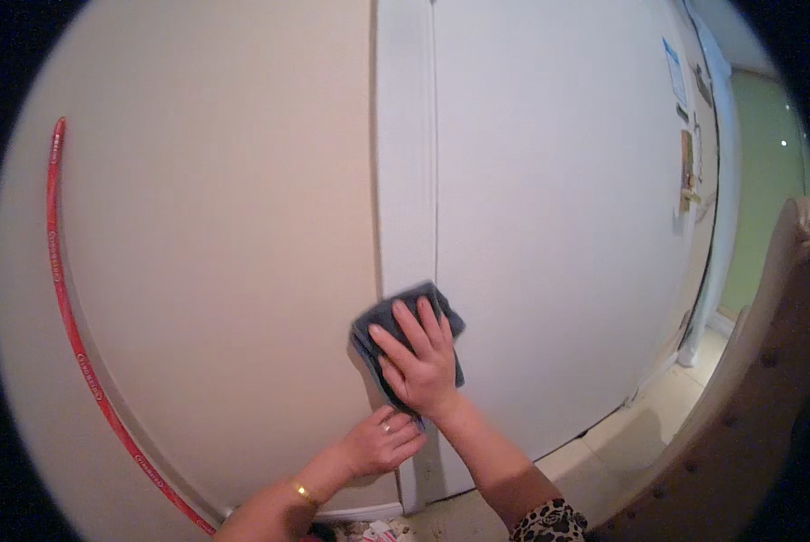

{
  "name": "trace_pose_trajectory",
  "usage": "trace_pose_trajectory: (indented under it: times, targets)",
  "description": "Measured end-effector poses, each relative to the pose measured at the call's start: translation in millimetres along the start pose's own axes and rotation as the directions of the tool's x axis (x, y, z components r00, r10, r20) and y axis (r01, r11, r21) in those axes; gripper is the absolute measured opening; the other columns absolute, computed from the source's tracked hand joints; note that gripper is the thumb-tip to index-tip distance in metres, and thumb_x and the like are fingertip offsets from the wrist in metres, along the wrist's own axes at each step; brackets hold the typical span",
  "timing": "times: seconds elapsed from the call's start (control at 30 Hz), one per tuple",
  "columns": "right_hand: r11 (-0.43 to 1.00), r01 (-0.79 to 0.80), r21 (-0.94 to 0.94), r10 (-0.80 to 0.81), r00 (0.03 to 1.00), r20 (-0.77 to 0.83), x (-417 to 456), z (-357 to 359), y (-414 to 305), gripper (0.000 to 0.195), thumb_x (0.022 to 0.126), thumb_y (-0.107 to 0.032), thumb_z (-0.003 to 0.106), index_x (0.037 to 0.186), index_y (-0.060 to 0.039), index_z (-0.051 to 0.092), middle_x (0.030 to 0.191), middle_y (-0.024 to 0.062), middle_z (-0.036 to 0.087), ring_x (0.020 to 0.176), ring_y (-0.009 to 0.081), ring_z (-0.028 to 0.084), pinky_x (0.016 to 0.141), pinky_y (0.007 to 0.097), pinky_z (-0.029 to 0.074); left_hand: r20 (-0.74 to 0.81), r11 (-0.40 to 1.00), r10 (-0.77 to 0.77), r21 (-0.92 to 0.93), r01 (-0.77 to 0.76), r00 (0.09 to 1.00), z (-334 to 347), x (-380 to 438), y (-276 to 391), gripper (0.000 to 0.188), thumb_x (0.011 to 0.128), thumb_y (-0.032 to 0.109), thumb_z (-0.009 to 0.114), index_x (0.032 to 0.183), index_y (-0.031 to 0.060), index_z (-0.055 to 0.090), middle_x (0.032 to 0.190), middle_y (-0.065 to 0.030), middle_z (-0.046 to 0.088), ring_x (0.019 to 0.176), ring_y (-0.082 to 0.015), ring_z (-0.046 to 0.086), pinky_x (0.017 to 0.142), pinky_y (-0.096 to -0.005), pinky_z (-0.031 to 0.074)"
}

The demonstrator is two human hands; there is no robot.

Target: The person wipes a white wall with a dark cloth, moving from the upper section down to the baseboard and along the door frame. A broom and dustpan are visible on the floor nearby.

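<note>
My right hand (422, 369) presses a folded dark grey cloth (371, 315) flat, its fingers spread over the fabric. Beneath the cloth is the white door frame (407, 169), where the beige wall (242, 203) meets the white door (547, 203). My left hand (386, 442) is just below, fingers curled at the cloth's lower corner. It wears a ring, with a gold-coloured bracelet on the wrist. Its grip on the corner is partly hidden.
A red printed strip (87, 372) runs along the wall at left. The door has a handle (691, 196) at far right. A brown tufted upholstered piece (723, 433) stands at right over the tiled floor (581, 467). Small litter (378, 532) lies at the wall's foot.
</note>
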State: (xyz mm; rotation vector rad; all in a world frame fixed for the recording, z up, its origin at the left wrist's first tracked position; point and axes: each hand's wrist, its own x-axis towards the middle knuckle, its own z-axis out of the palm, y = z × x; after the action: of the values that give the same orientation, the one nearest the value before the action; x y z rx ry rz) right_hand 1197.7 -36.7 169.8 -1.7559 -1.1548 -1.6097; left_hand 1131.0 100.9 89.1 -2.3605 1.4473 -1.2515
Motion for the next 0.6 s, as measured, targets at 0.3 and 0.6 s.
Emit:
trace_pose_trajectory:
  times: [0.3, 0.6]
  targets:
    - [0.982, -0.067, -0.177, 0.026, 0.974, -0.225, 114.9, 7.1, 1.7, 0.045, 0.072, -0.013, 0.065, 0.117, -0.016, 0.06, 0.141, 0.0103, 0.042, 0.133, 0.0359, 0.036, 0.101, 0.0546, 0.032, -0.253, 0.738, -0.437, 0.448, 0.505, 0.863, -84.0, -33.8, -29.1, 0.042, 0.076, 0.024, 0.068, 0.117, 0.0168, 0.061, 0.139, -0.012, 0.045, 0.131, -0.0306, 0.039, 0.109, -0.0604, 0.021]
    - [0.948, -0.12, -0.296, 0.078, 0.985, -0.151, 10.2, 20.9, -26.9, 0.05, 0.067, -0.008, 0.064, 0.117, -0.0129, 0.061, 0.137, 0.0156, 0.045, 0.13, 0.04, 0.038, 0.098, 0.0529, 0.031, -0.239, 0.707, -0.531, 0.404, 0.581, 0.813, -72.0, -75.2, -26.6, 0.043, 0.079, 0.02, 0.066, 0.121, 0.0186, 0.059, 0.142, -0.008, 0.044, 0.134, -0.0284, 0.036, 0.109, -0.0551, 0.024]
